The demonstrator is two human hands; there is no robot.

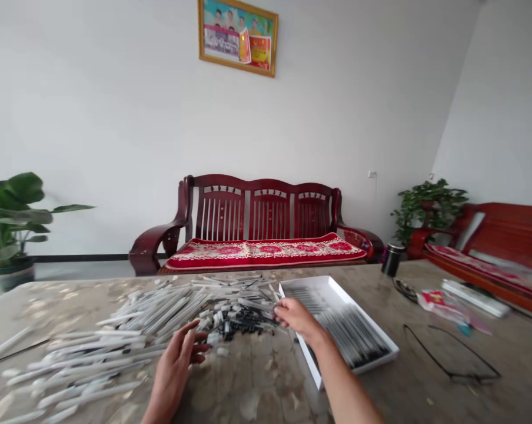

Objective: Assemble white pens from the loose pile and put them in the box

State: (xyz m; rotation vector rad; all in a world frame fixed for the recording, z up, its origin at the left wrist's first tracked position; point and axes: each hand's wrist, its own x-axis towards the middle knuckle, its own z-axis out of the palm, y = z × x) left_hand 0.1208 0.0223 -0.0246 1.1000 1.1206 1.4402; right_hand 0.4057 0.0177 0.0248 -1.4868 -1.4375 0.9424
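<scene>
Your left hand (178, 353) is half open, its fingers loosely bent, with no grip on anything visible. Your right hand (296, 317) has thumb and fingertips drawn together; you cannot tell here whether something thin is pinched between them. Just ahead, between your hands, sit small black and white plastic parts (246, 323). Ahead and left of your left hand, a broad heap of long white plastic tubes (169, 315) spreads sideways, ends jutting at uneven angles. Your right forearm crosses the near wall of the shallow white tray-like box (368, 321), tilted to your right and holding rows of slender grey rods (352, 338). Nearer you, a strip of brown patterned tabletop (261, 388) shows between your forearms. Right of the box's corner, with tabletop between, lie black thin-framed glasses (466, 376). The table's far edge runs beyond the heap.
</scene>
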